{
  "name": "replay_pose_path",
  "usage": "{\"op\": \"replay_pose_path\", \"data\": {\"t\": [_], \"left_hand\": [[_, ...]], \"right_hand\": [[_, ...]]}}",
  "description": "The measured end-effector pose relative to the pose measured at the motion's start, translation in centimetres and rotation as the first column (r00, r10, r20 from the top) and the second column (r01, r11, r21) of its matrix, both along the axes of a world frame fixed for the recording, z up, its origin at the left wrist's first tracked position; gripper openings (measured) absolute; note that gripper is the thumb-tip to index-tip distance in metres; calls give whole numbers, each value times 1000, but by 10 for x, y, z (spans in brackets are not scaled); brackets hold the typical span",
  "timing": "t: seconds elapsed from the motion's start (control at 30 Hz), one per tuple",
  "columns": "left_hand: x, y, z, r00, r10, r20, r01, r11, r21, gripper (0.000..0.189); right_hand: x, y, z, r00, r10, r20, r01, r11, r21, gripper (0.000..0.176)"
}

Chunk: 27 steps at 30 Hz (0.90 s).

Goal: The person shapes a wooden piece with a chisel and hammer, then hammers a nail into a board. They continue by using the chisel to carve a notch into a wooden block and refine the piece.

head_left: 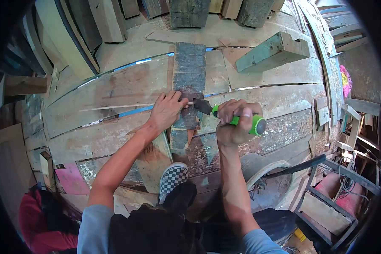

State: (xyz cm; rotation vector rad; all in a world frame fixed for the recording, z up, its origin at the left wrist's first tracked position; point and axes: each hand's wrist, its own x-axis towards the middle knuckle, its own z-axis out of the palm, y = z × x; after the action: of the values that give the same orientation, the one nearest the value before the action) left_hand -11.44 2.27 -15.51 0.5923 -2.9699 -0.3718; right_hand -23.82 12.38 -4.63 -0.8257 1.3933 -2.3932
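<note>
1. Fingers (172, 96) of the left hand (164, 112) are closing narrowly on a thin strip (118, 106), steadying its right end over the block (189, 63).
2. The right hand (235, 131) is wrapping tightly around a green-handled knife (202, 106); its blade is pointing at that end, contact being unclear.
3. The step appears to be lining up blade and strip.
4. Any cut here would be calling for a firm hold, fingertips staying off the edge.
5. The block is lying across boards (135, 84), a checkered shoe (173, 177) resting nearby.
</note>
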Motion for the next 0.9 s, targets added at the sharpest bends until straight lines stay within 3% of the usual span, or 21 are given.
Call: {"op": "replay_pose_path", "data": {"t": [0.4,0.9], "left_hand": [[1,3,-2,995,29,-95,-27,999,17,17],[2,2,-8,997,29,-72,-29,1000,9,15]], "right_hand": [[7,-2,5,999,33,32,-31,998,-62,20],[7,-5,3,1000,17,11,-17,999,-38,21]]}}
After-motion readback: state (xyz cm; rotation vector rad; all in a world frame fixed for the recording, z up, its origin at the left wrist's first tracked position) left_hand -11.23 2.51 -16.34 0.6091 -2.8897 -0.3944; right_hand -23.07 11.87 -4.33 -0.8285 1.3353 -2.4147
